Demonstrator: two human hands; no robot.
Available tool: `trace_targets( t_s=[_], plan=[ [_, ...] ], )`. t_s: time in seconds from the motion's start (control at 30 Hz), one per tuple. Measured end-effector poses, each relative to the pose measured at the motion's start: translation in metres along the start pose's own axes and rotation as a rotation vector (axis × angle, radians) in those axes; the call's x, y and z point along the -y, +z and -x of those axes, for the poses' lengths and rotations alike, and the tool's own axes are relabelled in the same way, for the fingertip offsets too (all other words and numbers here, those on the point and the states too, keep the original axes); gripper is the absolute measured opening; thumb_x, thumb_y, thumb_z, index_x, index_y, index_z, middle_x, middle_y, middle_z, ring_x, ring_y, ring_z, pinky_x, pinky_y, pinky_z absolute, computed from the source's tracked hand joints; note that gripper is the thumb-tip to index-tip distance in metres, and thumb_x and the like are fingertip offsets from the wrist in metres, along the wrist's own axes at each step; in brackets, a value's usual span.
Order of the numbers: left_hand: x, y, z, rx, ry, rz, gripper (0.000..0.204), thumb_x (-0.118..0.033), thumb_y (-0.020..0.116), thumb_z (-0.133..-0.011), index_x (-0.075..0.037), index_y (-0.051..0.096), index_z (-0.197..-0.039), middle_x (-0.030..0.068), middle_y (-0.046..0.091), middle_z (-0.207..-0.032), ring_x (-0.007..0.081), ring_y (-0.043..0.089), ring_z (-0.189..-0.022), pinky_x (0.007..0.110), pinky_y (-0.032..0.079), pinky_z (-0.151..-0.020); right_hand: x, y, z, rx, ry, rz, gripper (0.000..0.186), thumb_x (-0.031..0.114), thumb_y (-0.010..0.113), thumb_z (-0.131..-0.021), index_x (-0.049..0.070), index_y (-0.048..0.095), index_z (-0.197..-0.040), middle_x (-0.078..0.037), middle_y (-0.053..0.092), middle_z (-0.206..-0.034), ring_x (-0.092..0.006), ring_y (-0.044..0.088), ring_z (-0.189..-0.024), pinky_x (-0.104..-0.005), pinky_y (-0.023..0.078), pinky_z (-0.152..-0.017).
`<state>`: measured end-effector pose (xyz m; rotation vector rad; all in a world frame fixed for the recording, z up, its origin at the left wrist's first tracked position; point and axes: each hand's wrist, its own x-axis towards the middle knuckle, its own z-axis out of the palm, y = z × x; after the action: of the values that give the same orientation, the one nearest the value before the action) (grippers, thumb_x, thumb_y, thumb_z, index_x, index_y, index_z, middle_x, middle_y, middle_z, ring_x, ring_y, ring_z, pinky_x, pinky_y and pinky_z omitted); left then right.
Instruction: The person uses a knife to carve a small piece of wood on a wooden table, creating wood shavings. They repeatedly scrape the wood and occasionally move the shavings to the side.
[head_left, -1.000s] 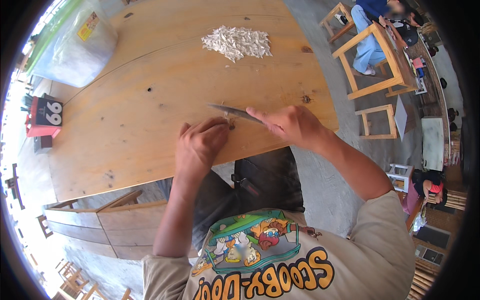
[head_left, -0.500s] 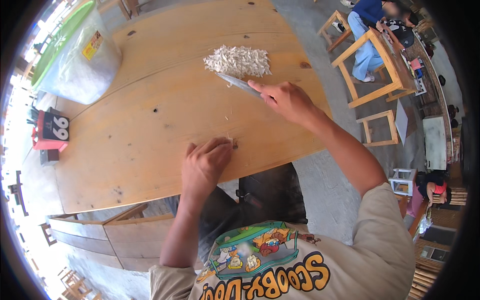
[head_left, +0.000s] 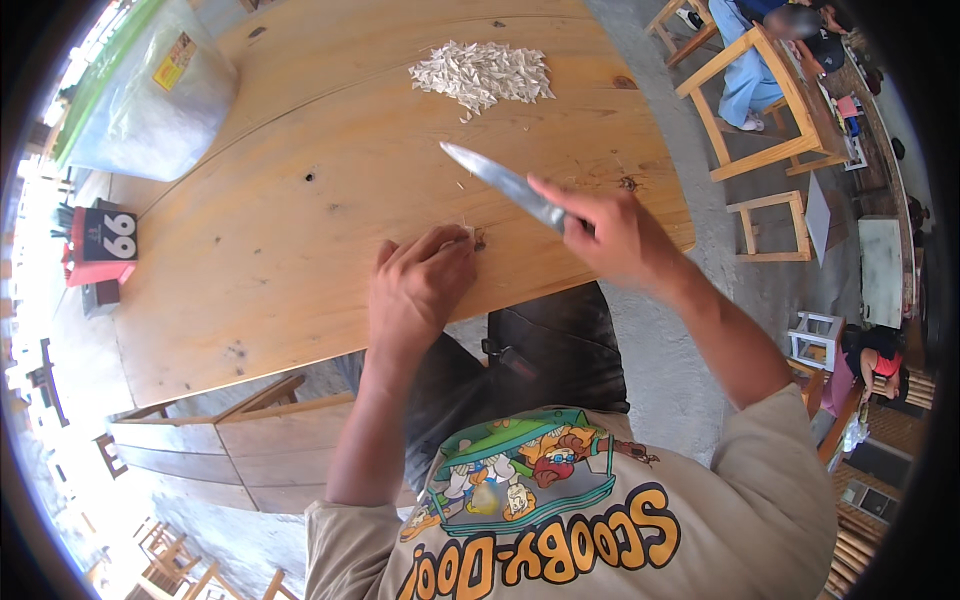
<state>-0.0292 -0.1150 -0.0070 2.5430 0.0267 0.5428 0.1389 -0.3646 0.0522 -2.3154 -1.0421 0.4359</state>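
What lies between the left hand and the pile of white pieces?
The head view shows the knife blade there, over wooden tabletop with a few tiny scraps.

The hands [head_left: 622,232] hide most of the knife handle [head_left: 556,215] and of a pale piece [head_left: 468,231] too small to identify.

Floor [head_left: 665,385]: gray, looks like concrete. Knotty wood table [head_left: 230,280], paneled wooden bench [head_left: 290,450] lower left. Right side: wooden stool [head_left: 775,257], white stool [head_left: 815,338], bamboo poles [head_left: 855,540]. Left edge blown out by light.
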Motion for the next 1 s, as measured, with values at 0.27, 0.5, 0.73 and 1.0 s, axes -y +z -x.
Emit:
trace_targets(
  t_s=[0.27,0.5,0.73,1.0],
  plan=[
    [-0.017,0.006,0.008,0.012,0.015,-0.083,0.025,-0.016,0.09,-0.095,-0.015,0.088,-0.12,-0.0028,0.083,-0.132,0.0211,0.08,-0.092,0.041,0.052,-0.085,0.02,0.04,0.06,-0.063,-0.109,0.024,0.081,-0.005,0.075,-0.1,0.014,0.059,-0.176,-0.019,0.077,-0.09,-0.0407,0.079,-0.082,-0.0533,0.063,-0.079],
    [-0.022,0.011,0.01,0.007,0.023,-0.141,0.03,-0.021,0.088,-0.098,-0.013,0.089,-0.127,-0.0014,0.082,-0.133,0.0195,0.08,-0.094,0.041,0.052,-0.086,0.027,0.048,0.069,-0.054,-0.117,0.043,0.081,-0.002,0.078,-0.1,0.011,0.056,-0.177,-0.021,0.077,-0.092,-0.0427,0.079,-0.085,-0.0546,0.065,-0.08],
    [-0.02,0.012,0.009,0.003,0.016,-0.142,0.026,-0.021,0.088,-0.098,-0.013,0.09,-0.123,-0.0014,0.083,-0.133,0.0193,0.081,-0.096,0.041,0.052,-0.087,0.032,0.041,0.069,0.015,-0.128,0.113,0.072,0.004,0.08,-0.102,0.001,0.059,-0.171,-0.02,0.081,-0.101,-0.0386,0.084,-0.092,-0.0485,0.069,-0.084],
    [-0.021,0.013,0.007,0.014,0.024,-0.137,0.025,-0.021,0.088,-0.098,-0.013,0.09,-0.122,-0.0009,0.083,-0.134,0.0206,0.081,-0.097,0.041,0.052,-0.086,0.044,0.049,0.083,0.009,-0.074,0.147,0.084,0.002,0.08,-0.1,0.002,0.049,-0.178,-0.02,0.081,-0.101,-0.0385,0.085,-0.088,-0.0459,0.072,-0.079]
  ],
)
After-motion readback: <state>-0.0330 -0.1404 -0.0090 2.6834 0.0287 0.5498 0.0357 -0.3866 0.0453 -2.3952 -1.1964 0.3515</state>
